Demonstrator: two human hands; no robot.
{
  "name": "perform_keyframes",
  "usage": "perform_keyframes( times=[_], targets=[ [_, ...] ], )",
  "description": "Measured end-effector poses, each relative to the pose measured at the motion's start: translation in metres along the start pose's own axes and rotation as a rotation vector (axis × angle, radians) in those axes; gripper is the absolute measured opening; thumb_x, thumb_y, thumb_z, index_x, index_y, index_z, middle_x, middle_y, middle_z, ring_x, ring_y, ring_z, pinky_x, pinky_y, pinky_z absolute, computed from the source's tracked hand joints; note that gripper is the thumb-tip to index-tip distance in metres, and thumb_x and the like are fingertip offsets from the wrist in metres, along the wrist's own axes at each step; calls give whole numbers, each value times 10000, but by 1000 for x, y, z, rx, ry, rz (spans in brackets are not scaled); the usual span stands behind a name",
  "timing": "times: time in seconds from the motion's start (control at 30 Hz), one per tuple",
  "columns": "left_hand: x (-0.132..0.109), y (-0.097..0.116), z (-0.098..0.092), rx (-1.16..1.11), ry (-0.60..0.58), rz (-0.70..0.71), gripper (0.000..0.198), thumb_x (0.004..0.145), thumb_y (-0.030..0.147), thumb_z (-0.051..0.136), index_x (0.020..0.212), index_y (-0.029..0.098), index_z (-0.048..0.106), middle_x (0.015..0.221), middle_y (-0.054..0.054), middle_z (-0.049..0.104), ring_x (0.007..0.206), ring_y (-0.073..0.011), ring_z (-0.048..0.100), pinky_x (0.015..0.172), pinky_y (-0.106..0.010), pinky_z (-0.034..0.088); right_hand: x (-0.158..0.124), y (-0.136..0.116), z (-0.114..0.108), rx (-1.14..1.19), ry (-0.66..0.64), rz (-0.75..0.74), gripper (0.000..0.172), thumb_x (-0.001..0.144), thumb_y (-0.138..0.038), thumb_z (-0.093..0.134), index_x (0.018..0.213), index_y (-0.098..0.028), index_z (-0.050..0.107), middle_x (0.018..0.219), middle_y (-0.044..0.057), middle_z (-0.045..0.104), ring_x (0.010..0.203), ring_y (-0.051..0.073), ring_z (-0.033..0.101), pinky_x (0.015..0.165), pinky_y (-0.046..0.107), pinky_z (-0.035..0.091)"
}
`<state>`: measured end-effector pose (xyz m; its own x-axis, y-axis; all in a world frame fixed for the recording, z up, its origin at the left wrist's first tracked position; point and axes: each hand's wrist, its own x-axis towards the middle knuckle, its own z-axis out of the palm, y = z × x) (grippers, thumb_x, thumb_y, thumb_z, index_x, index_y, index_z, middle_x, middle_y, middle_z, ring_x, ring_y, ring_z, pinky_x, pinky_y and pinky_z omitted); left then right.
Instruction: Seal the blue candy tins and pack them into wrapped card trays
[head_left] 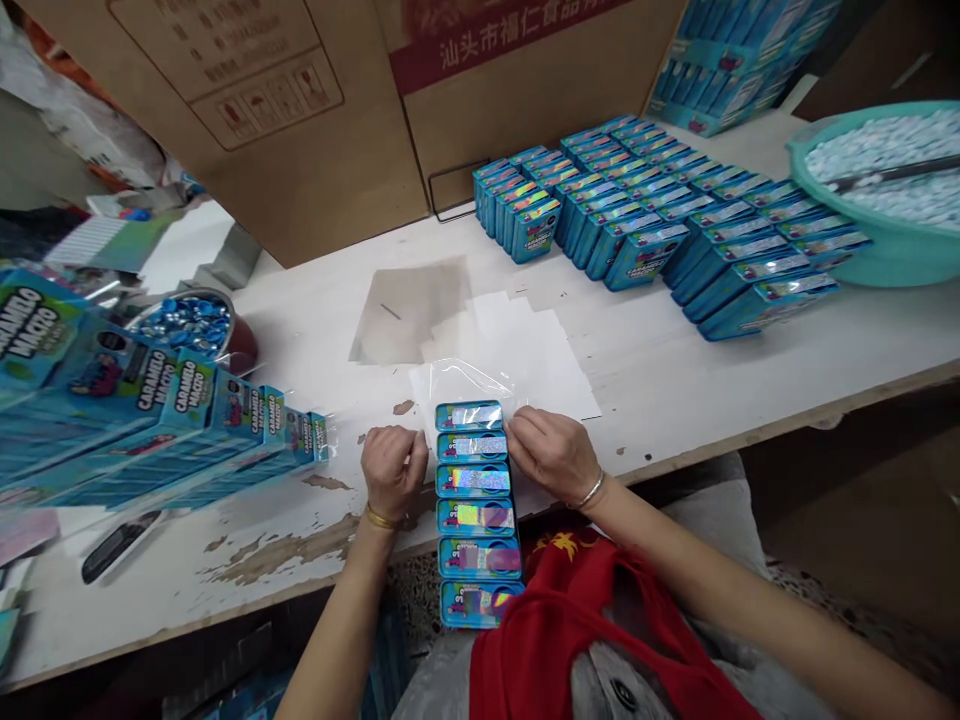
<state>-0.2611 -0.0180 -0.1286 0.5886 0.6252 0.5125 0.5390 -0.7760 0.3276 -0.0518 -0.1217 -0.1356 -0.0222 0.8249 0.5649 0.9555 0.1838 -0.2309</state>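
Observation:
In the head view, a row of several small blue tins (474,515) with shiny holographic strips runs from the table edge toward my body. A clear plastic film (466,378) stands up loosely at the far end of the row. My left hand (394,466) is closed left of the upper tins, thumb pressed to the fingers at the film's edge. On the other side, my right hand (553,452) pinches the film beside the far tins. White paper sheets (536,350) lie flat just beyond the film.
Blue tins (637,200) stand in rows at the back right. Wrapped blue boxes (187,410) are stacked left, near a bowl of blue-wrapped candies (244,340). A teal basin (832,240) holds white pieces. Cardboard cartons (352,150) close off the back.

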Motion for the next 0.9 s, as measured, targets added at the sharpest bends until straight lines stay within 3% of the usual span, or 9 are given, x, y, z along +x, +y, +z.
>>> perform_keyframes(
  times=[0.07, 0.13, 0.27, 0.37, 0.43, 0.73, 0.9],
  targets=[
    [5, -1, -2, -39, -88, -2, 68, 865, 223, 492, 821, 199, 536, 675, -6, 551, 650, -154, 513, 664, -315, 358, -1, 0, 1, -2, 0, -2, 319, 948, -198, 382, 666, -185, 530, 658, 32, 556, 590, 142, 433, 577, 305, 271],
    [13, -2, -2, -66, -183, 16, 131, 835, 252, 523, 944, 185, 551, 754, -23, 591, 705, -167, 547, 678, -315, 375, 0, 0, 1, -2, -22, -1, 324, 953, -208, 370, 671, -190, 529, 670, 32, 561, 593, 143, 434, 578, 304, 268],
    [19, -5, -5, -61, -243, 60, 90, 833, 247, 491, 852, 194, 562, 708, -20, 596, 751, -188, 568, 706, -326, 380, 2, 2, 1, 23, -58, 14, 327, 956, -216, 361, 678, -191, 531, 681, 35, 561, 598, 142, 436, 584, 303, 272],
    [15, -8, -9, -105, -287, 77, 129, 828, 255, 509, 918, 194, 578, 749, -19, 624, 761, -182, 582, 719, -322, 387, 2, 2, 1, 28, -61, 10, 321, 955, -208, 360, 688, -187, 538, 686, 38, 560, 608, 144, 443, 583, 301, 284],
    [13, -9, -10, -94, -281, 71, 147, 833, 271, 528, 943, 191, 584, 743, -15, 626, 725, -172, 580, 696, -312, 383, 1, 3, 1, 39, -70, 8, 324, 955, -212, 358, 690, -186, 541, 691, 40, 557, 615, 145, 449, 582, 298, 293],
    [9, -3, 3, 57, -176, 89, 180, 874, 197, 443, 720, 201, 536, 616, -1, 555, 623, -155, 515, 629, -293, 337, -4, 4, 5, 136, -79, 4, 256, 927, -194, 383, 781, -171, 592, 751, 54, 566, 663, 156, 488, 588, 285, 341],
    [4, -2, -2, 82, -132, 133, 195, 867, 204, 454, 691, 210, 540, 565, 3, 512, 590, -159, 469, 616, -304, 327, -6, 4, 3, 107, -60, -7, 234, 918, -168, 394, 781, -169, 584, 737, 54, 573, 667, 160, 492, 591, 286, 342]
  ],
)
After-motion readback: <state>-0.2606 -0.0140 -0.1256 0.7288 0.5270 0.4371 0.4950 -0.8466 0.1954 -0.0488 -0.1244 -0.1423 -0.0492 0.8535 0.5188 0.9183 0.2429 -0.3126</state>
